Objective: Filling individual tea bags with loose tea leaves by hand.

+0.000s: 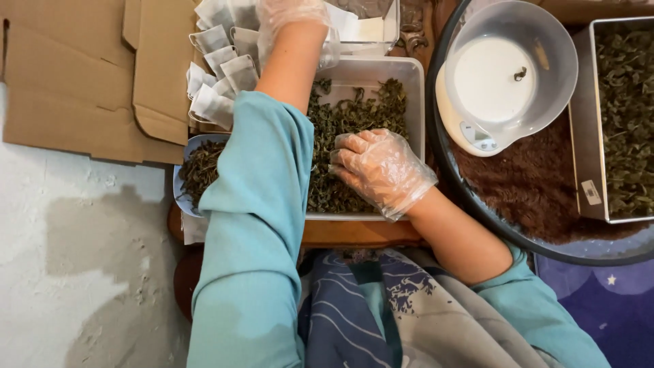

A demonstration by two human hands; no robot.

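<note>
My right hand, in a clear plastic glove, rests curled in the dried green leaves that fill a white rectangular tray. Whether the fingers pinch any leaves I cannot tell. My left hand, also gloved, reaches far forward over the tray to a clear plastic box at the top edge; its fingers are cut off by the frame. A heap of small white filter bags lies just left of that arm. A blue bowl of the same dried leaves sits under my left sleeve.
A white kitchen scale with a clear bowl on it stands on a round dark tray at right, beside a metal box of dried leaves. Flattened cardboard lies at left on a pale floor.
</note>
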